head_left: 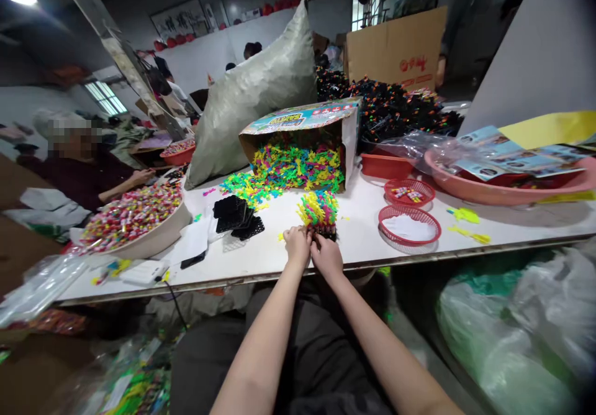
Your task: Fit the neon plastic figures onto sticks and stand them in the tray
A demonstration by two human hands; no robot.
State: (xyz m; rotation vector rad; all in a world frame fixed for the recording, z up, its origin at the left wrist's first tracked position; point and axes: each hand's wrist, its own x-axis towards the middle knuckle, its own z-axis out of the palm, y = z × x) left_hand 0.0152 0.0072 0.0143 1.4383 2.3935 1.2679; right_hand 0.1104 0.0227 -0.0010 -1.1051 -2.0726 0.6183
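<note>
My left hand [298, 245] and my right hand [328, 256] meet near the table's front edge, fingertips closed together. What they pinch is too small and hidden to make out. Right behind them, touching the fingers, stands a dark rack [329, 231] packed with upright little plastic pieces [318, 207] in yellow, green, pink and blue. To the left lies a loose stack of black perforated trays [231, 212]. Beyond the hands, a printed carton [350, 148] on its side spills more small coloured plastic pieces [298, 168] onto the white table [279, 266].
A tub of wrapped candies [161, 236] stands left, near a seated person [93, 160]. Two red baskets [440, 236] and a large pink basin [493, 196] are on the right. A bulging sack [261, 92] and a black heap [391, 110] rise behind.
</note>
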